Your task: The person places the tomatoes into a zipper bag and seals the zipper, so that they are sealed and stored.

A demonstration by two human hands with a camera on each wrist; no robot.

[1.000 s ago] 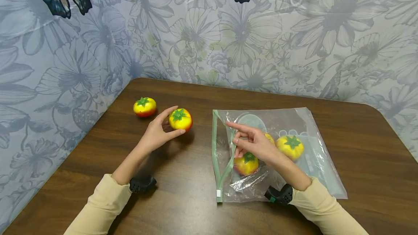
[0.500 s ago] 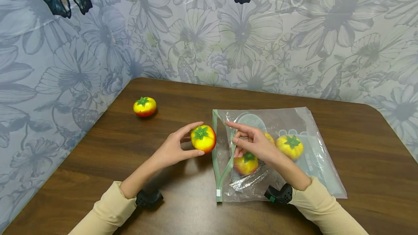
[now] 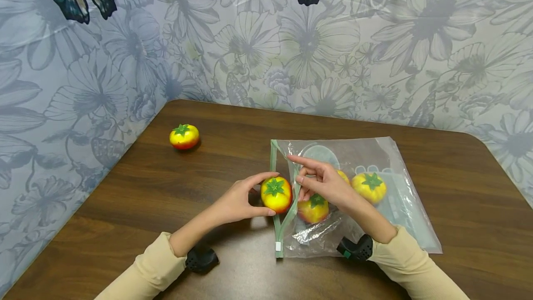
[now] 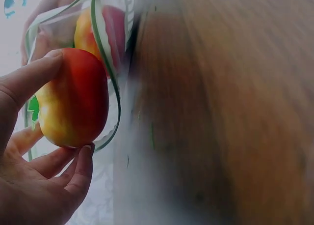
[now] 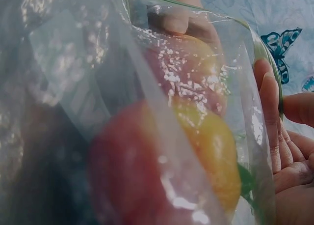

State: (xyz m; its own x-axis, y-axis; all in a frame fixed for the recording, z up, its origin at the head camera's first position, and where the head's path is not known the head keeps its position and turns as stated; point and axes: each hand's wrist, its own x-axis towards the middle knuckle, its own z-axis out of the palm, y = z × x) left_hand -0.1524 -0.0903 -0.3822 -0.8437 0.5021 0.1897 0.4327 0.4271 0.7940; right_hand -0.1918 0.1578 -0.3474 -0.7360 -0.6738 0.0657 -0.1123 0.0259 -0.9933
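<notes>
My left hand (image 3: 235, 203) holds a yellow-red tomato (image 3: 276, 198) with a green star-shaped top, thumb and fingers on opposite sides. It is at the mouth of a clear zip bag (image 3: 410, 230) with a green rim. My right hand (image 3: 326, 182) pinches the upper layer at the rim, thumb outside and fingers inside, index finger extended. Through the plastic show a tomato (image 3: 312, 213) near the mouth, another tomato (image 3: 368, 190) further in, and one partly hidden behind the right hand. In the left wrist view, the held tomato (image 4: 78, 99) sits within the open rim.
One more tomato (image 3: 184, 137) stands at the table's far left. The bag lies flat on the brown wooden table (image 3: 125, 207), right of centre. A floral wall covering (image 3: 250, 50) hangs behind the table's back edge.
My left hand has carried the tomato rightward and nearer, from the table's left part to the bag's mouth. The right hand has stayed still, keeping its pinch on the rim.
</notes>
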